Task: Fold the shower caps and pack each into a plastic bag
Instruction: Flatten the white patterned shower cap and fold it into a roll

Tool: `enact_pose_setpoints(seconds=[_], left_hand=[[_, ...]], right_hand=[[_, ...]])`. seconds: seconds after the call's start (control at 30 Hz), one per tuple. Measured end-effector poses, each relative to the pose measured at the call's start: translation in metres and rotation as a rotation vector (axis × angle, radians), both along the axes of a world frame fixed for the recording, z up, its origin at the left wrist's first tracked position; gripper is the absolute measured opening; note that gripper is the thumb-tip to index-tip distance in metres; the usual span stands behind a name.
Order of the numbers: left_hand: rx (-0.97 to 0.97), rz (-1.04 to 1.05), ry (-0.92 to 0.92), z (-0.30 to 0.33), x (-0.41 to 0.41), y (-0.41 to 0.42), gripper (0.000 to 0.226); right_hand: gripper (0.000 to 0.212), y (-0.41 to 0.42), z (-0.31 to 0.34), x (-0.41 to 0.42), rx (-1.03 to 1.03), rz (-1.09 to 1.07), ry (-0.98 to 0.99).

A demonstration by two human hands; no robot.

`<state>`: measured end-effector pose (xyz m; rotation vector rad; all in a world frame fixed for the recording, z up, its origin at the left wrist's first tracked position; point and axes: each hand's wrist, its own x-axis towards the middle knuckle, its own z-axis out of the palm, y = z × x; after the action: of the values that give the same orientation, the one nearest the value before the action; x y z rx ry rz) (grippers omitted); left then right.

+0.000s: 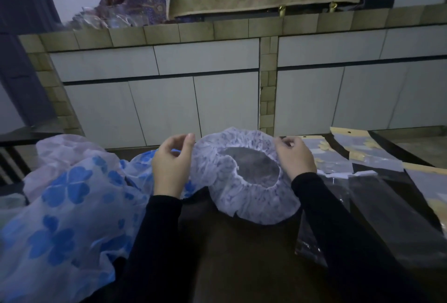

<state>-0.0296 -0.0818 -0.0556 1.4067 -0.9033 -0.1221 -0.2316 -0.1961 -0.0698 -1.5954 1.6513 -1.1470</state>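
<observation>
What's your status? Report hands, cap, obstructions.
Left hand and right hand each pinching the purple shower cap by its rim, opening up, unfolded. Plastic bags flat at right. Blue-flowered caps piled left. Nothing in the way.

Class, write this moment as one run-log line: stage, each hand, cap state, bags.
stage: fold start | left hand: pinching shower cap rim | right hand: pinching opposite rim | cap: open, unfolded | plastic bags: right, unfilled

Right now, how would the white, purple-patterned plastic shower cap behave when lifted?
The white, purple-patterned shower cap looks floppy: it sags between the left hand and right hand. Probably very light, being thin and translucent. Its gathered elastic rim likely springs back.
</observation>
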Motion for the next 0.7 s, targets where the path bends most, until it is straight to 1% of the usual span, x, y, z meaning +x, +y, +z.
enact_pose_setpoints(seconds=[0.07, 0.1, 0.17, 0.2, 0.27, 0.3, 0.37, 0.43, 0.47, 0.5, 0.57, 0.63, 0.7], left_hand=[[-0.028, 0.008, -0.001, 0.001, -0.002, 0.001, 0.012], [-0.017, 0.013, -0.006, 0.0, -0.004, 0.002, 0.013], [0.024, 0.007, -0.023, -0.006, -0.005, 0.002, 0.015], [0.045, -0.027, -0.024, -0.008, -0.006, 0.003, 0.015], [0.088, -0.148, -0.05, -0.01, -0.01, 0.007, 0.02], [0.103, -0.183, -0.117, -0.011, -0.01, 0.01, 0.026], [0.108, -0.198, -0.333, -0.015, -0.007, 0.014, 0.044], [0.105, -0.225, -0.506, -0.021, -0.004, 0.009, 0.057], [0.106, -0.239, -0.564, -0.024, -0.004, 0.005, 0.058], [0.11, -0.245, -0.617, -0.027, -0.006, 0.0, 0.057], [0.14, -0.229, -0.676, -0.034, -0.01, -0.01, 0.053], [0.178, -0.204, -0.655, -0.039, -0.012, -0.016, 0.044], [0.189, -0.185, -0.625, -0.041, -0.011, -0.017, 0.034]], right_hand=[[0.041, 0.003, 0.001, -0.002, -0.119, -0.068, 0.166], [0.04, 0.006, 0.003, -0.002, -0.192, -0.075, 0.219], [0.033, 0.015, 0.005, 0.001, -0.291, -0.023, 0.258], [0.032, 0.021, 0.007, 0.003, -0.327, 0.018, 0.264], [0.038, 0.031, 0.007, 0.003, -0.41, 0.111, 0.217], [0.041, 0.036, 0.008, 0.002, -0.468, 0.169, 0.164], [0.042, 0.046, 0.012, -0.004, -0.58, 0.32, 0.062], [0.038, 0.054, 0.012, -0.009, -0.624, 0.481, 0.033], [0.039, 0.058, 0.01, -0.01, -0.621, 0.541, 0.054], [0.042, 0.059, 0.008, -0.009, -0.621, 0.579, 0.098], [0.046, 0.058, 0.001, -0.008, -0.676, 0.605, 0.25], [0.041, 0.054, -0.005, -0.006, -0.728, 0.591, 0.375], [0.03, 0.05, -0.01, -0.006, -0.708, 0.571, 0.425]])
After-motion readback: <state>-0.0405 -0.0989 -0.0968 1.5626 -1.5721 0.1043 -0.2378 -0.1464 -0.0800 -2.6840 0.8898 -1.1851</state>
